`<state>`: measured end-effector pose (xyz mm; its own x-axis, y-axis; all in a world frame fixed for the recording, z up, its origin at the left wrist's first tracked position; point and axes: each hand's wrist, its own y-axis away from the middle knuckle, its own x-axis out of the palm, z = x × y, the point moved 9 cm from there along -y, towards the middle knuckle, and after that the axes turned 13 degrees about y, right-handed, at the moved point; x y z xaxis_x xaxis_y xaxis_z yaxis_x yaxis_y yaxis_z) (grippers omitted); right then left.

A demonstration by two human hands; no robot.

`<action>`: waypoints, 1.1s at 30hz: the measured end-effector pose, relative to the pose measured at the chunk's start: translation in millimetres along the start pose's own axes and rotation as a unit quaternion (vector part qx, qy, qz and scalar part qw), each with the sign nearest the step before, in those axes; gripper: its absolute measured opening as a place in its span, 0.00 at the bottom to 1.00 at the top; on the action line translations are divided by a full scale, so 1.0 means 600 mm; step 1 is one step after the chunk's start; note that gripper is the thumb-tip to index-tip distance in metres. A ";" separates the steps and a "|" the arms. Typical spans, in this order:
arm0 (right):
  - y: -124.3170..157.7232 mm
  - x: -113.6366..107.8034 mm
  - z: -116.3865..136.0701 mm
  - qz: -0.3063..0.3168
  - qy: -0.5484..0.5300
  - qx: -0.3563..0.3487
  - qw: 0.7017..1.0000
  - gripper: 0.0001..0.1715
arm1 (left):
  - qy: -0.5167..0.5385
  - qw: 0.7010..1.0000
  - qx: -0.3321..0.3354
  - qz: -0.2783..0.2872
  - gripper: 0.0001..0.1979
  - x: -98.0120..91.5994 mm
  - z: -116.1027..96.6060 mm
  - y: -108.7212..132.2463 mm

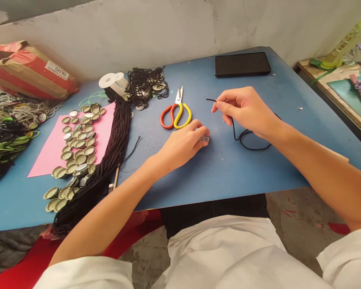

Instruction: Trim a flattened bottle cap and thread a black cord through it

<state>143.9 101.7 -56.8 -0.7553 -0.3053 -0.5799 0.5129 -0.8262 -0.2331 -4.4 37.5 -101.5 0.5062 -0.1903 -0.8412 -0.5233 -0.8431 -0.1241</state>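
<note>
Between the fingertips of my left hand point(183, 142) is a bottle cap point(204, 139), held on edge just above the blue tabletop, its underside mostly hidden. My right hand point(246, 110) pinches a black cord point(235, 130) close to its end, and the short tip point(210, 99) sticks out to the left. The rest of that cord drops into a loop on the table under my right wrist. Cord and cap are apart. Just beyond my left hand lie scissors point(177, 110) with one red and one yellow handle, blades pointing away.
Left of my forearm, many bottle caps point(80, 154) cover a pink sheet point(43, 164) beside a long bundle of black cords point(120, 128). White spools point(108, 80) and tangled cord stand behind. A black phone point(242, 64) lies at the back right. A red box point(30, 70) sits far left.
</note>
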 end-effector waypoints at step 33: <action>0.028 0.073 0.023 0.027 0.415 -0.062 0.907 0.20 | 0.461 0.867 -0.078 -0.172 0.08 -0.033 0.035 -0.002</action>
<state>113.5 67.8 -75.3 -0.1872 0.1605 -0.9691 0.6202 -0.7458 -0.2433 -28.1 53.1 -95.6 0.9844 -0.1747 0.0187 -0.1699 -0.9738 -0.1513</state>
